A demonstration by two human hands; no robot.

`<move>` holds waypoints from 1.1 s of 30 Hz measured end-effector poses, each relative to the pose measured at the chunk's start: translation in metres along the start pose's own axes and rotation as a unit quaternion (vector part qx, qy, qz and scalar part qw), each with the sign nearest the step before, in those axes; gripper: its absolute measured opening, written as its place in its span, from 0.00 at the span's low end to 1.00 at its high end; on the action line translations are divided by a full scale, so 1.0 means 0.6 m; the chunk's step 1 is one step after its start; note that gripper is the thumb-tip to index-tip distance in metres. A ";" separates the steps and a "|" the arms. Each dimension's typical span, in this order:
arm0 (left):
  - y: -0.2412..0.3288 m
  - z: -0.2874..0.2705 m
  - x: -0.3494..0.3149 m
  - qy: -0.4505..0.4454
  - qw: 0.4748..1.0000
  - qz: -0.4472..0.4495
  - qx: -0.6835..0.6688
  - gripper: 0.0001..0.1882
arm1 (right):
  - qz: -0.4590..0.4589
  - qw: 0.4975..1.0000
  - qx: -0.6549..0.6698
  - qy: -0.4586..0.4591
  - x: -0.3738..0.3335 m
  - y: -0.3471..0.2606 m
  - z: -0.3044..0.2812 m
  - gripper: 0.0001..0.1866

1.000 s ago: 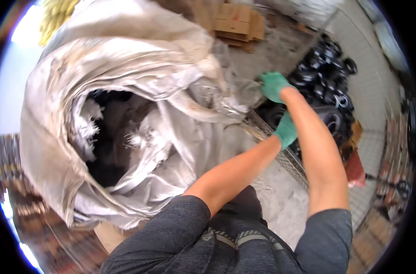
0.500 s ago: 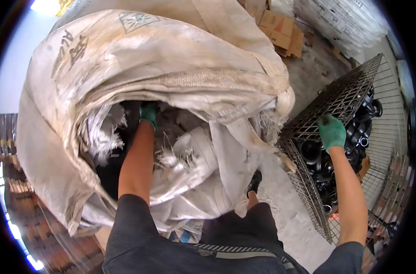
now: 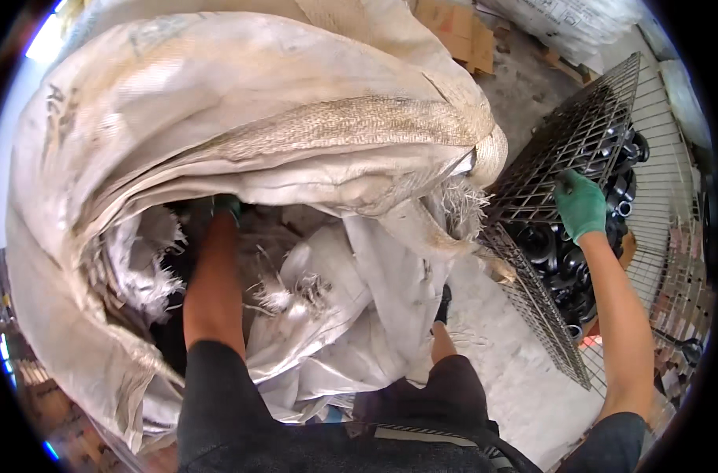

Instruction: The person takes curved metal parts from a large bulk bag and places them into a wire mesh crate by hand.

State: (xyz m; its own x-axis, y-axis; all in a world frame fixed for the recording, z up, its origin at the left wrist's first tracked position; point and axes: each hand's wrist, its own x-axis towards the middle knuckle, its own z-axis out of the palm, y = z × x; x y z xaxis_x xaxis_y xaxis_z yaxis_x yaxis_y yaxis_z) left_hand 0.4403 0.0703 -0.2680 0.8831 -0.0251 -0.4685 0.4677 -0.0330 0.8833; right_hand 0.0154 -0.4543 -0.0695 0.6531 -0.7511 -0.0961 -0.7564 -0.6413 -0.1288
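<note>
A large off-white woven bulk bag (image 3: 296,71) with frayed edges and a folded-over mouth fills the left and middle. My left arm reaches down into its opening; only part of the green-gloved left hand (image 3: 226,206) shows under the fold, its fingers hidden in shadow. To the right is a wire mesh cage (image 3: 532,185) holding black round parts (image 3: 536,244), some of them ring-shaped. My right hand (image 3: 579,205), also in a green glove, is closed over the top edge of the cage's mesh panel.
Cardboard boxes (image 3: 453,35) lie on the concrete floor beyond the bag. A plastic-wrapped load (image 3: 572,27) stands at the far right. Loose frayed strips and a strap (image 3: 422,229) hang from the bag's right side. My foot (image 3: 444,303) is between bag and cage.
The view has shifted, and the bag's upper fold now hangs lower over the opening. My left hand is deeper under it. My right hand stays on the cage edge.
</note>
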 end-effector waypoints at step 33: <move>-0.020 0.472 -0.684 -0.246 0.931 0.253 0.092 0.16 | -0.080 0.988 -0.084 -0.103 0.001 0.048 -0.011 0.16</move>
State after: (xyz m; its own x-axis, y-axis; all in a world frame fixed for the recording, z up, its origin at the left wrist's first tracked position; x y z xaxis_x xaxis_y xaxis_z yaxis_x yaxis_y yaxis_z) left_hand 0.0615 -0.2020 -0.0913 0.8429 -0.5378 0.0154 -0.0580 -0.0623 0.9964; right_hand -0.0060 -0.4740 -0.0665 0.7457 -0.6007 -0.2881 -0.6261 -0.7797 0.0051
